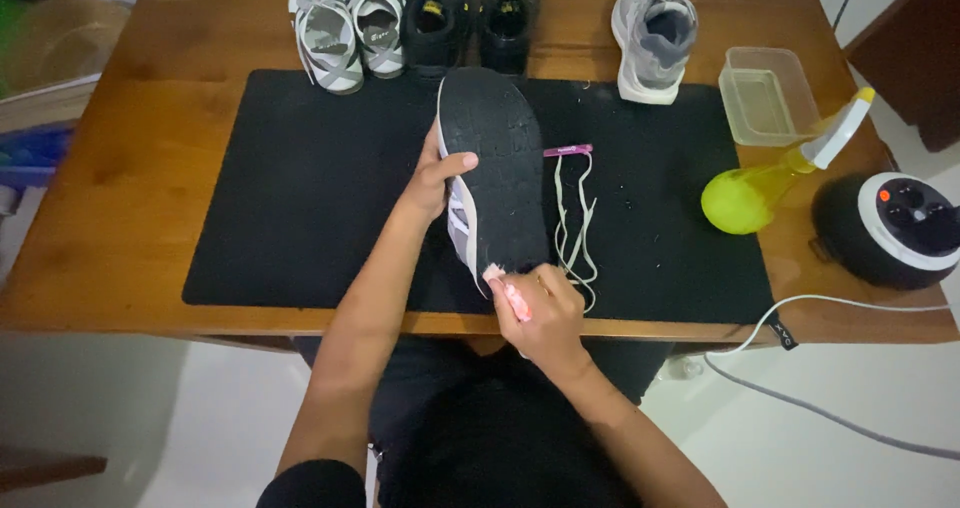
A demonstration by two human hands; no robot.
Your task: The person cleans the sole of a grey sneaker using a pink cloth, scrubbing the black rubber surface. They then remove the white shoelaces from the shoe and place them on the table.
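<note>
The left hand (432, 183) has its grip closed on the edge of a shoe (492, 173), held sole-up over the black mat (300, 188) on the tabletop (120, 188). The right hand (540, 313) has its grip closed on a pink brush (508, 293), bristles touching the sole's near end. Loose laces (575, 218) lie just beside.

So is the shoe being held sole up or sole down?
Sole up: the shoe shows its dark tread to the camera, steadied by the left hand while the right hand brushes its heel.
</note>
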